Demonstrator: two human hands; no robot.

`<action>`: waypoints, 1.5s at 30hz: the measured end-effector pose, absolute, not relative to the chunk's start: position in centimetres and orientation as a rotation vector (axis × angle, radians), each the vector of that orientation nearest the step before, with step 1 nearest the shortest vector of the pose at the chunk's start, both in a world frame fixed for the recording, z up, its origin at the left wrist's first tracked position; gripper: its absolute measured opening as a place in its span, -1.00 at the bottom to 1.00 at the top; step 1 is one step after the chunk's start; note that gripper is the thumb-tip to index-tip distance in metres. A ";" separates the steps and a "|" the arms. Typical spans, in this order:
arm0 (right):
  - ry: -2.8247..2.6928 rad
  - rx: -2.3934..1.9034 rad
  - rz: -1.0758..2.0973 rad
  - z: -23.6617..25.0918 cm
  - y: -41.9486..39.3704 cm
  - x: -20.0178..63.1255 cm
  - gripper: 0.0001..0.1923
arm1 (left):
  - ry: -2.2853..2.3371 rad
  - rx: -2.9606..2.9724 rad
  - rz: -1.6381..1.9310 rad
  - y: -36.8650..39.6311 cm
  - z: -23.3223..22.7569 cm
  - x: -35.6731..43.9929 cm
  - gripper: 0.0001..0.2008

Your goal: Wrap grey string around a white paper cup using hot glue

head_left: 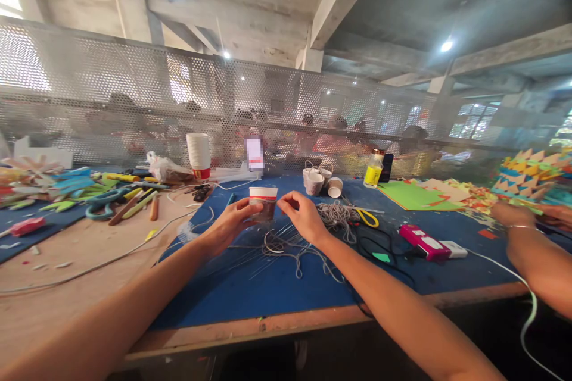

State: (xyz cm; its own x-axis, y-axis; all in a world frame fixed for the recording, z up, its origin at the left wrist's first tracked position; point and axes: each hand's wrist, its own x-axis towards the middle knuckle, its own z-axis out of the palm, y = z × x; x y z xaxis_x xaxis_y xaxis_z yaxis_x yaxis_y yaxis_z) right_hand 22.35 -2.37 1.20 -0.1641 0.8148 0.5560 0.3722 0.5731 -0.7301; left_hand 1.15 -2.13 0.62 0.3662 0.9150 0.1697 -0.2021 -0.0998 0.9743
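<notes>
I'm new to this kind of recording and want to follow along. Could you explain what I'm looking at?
There is no machine here: these are a person's own bare hands, seen by a camera worn on their head, looking forward and down. There is just this one view.

The left hand holds a paper cup. The right hand is at the cup's right side, fingertips bunched; whether they grip anything is too small to tell.

On the blue mat lie a tangle of grey cord and a sheet of green paper. A stack of paper cups stands farther back, to the left. The hand at the far right belongs to someone else.
</notes>
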 end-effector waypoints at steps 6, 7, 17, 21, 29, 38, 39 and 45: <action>-1.792 -0.903 0.518 1.0 -2.2 22.2 -0.83 | 0.701 1.306 1.075 -2.2 0.7 1.4 -0.48; -1.801 -0.894 0.504 1.0 -2.2 22.2 -0.84 | 0.703 1.305 1.067 -2.2 0.7 1.4 -0.47; -1.791 -0.853 0.460 1.6 -3.1 22.0 -0.81 | 0.744 1.283 1.122 -1.7 0.4 1.0 -0.55; -1.771 -0.877 0.514 1.5 -3.0 22.1 -0.80 | 0.733 1.237 1.137 -1.7 0.5 1.1 -0.57; -1.796 -0.859 0.457 1.5 -3.0 22.1 -0.84 | 0.723 1.274 1.081 -1.9 0.6 1.3 -0.54; -2.094 -0.659 0.365 1.7 -4.1 21.9 -0.79 | 0.739 1.235 1.228 -1.5 0.4 1.2 -0.59; -2.107 -0.683 0.350 1.6 -3.9 22.0 -0.74 | 0.731 1.238 1.236 -1.5 0.4 1.2 -0.57; -1.867 -1.158 0.027 2.0 -1.0 25.4 -0.74 | 0.688 1.227 1.239 -1.0 0.4 0.8 -0.50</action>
State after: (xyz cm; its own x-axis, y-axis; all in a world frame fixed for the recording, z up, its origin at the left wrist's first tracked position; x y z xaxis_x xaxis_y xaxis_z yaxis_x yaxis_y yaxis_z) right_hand 25.41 -0.98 2.04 -0.1455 0.7201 0.6784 0.7004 0.5593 -0.4435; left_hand 0.76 -1.04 0.39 0.2572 0.9428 0.2119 -0.3185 -0.1244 0.9397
